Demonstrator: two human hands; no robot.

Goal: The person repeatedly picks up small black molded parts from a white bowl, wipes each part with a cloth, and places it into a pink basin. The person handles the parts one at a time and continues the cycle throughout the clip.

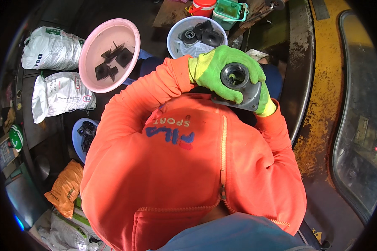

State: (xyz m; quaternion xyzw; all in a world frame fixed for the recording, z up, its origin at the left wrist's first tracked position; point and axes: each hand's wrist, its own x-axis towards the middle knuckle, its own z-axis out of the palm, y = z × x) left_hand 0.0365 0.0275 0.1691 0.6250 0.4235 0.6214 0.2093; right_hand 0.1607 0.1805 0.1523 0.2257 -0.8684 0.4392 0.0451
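Observation:
Both my hands wear green and yellow work gloves and hold a black plastic part (249, 95) in front of my chest. It has a squarish flat base and a round collar with a ridged hole that faces up. My left hand (220, 69) wraps over its far and left sides, fingers bent around the collar. Along the right edge, my right hand (265, 99) grips the base; its fingers are partly hidden behind the part. Just beyond my hands stands a pale blue basin (174, 47) with several black parts (212, 37) in it.
To the left, a pink basin (88, 50) holds more black pieces, near two white sacks (54, 48). A blue basin (76, 140) and an orange bag (67, 186) lie lower left. A red bucket (203, 7) and green basket (227, 12) stand far. Yellow machinery (322, 83) rises right.

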